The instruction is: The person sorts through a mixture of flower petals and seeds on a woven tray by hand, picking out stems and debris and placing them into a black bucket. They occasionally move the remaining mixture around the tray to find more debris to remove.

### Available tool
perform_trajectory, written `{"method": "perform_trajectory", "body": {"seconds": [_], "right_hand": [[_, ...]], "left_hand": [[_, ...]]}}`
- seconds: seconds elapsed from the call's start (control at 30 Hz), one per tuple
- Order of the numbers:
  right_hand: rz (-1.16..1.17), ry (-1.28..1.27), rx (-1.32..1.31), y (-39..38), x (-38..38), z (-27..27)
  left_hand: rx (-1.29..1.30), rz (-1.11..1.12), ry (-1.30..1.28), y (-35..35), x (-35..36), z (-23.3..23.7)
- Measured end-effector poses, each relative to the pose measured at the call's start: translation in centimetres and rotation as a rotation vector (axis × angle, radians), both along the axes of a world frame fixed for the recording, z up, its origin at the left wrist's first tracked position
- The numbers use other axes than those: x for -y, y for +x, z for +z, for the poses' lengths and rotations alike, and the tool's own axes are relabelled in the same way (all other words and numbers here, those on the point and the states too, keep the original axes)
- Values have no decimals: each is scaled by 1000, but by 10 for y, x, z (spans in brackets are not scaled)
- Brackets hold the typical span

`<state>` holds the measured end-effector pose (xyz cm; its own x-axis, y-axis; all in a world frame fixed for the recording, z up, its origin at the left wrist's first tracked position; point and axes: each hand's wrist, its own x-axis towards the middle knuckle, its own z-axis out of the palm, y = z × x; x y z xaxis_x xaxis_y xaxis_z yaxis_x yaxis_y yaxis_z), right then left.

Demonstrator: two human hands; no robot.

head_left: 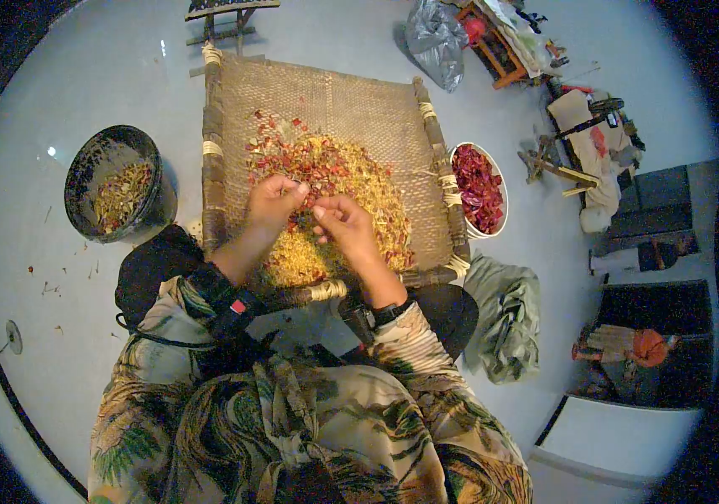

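Left hand point(275, 200) and right hand point(344, 225), both grips pinched on one dried chilli piece point(309, 204), are over the heap of seeds and chillies point(351, 168) on the woven tray point(359, 101). Black bucket point(158, 202), left, holds scraps; white bowl point(504, 214), right, holds red chillies.

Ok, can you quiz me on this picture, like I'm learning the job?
1. True or false: the white bowl holds red pieces.
2. Where is the black bucket? A) on the floor, left of the woven tray; B) on the tray; C) in the person's lap.
3. Fill in: the left hand and right hand are over a pile of red and ____ bits.
Key: 1 true; 2 A; 3 yellow.
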<state>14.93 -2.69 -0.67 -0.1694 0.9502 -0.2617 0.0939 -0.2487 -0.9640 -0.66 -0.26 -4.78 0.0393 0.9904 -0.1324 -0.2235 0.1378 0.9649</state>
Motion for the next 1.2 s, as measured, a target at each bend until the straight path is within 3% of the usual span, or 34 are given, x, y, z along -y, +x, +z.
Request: {"method": "perform_trajectory", "body": {"seconds": [0.23, 0.27, 0.33, 0.37, 0.43, 0.47, 0.5, 0.57, 0.7, 0.87, 1.03, 1.2], "right_hand": [[-61, -15, 59, -11, 7, 27], [-6, -13, 43, -2, -1, -4], [19, 150, 2, -2, 4, 2], [-13, 334, -80, -3, 1, -17], [36, 130, -187, 1, 3, -19], [35, 124, -106, 1, 4, -20], [-3, 260, -208, -2, 2, -34], [-26, 80, -64, -1, 6, -23], [-75, 44, -159, 1, 13, -25], [-88, 67, -153, 6, 19, -20], [-140, 86, -158, 6, 24, -12], [-109, 252, 22, 7, 29, -11]], "left_hand": [[135, -84, 53, 0, 6, 10], [88, -75, 72, 1, 6, 11], [-111, -121, 45, -2, 13, 44], [-109, -81, 163, 0, 7, 16], [-89, -59, 169, 3, 18, 40], [-202, -75, 192, 0, 11, 22], [-225, -72, 231, 3, 12, 25], [-224, -77, 277, 4, 14, 30], [-201, -116, 264, 4, 13, 19], [-122, -169, 232, 7, 15, 17], [-238, -194, 235, 12, 28, 46], [-316, -130, 330, 15, 29, 36]]}}
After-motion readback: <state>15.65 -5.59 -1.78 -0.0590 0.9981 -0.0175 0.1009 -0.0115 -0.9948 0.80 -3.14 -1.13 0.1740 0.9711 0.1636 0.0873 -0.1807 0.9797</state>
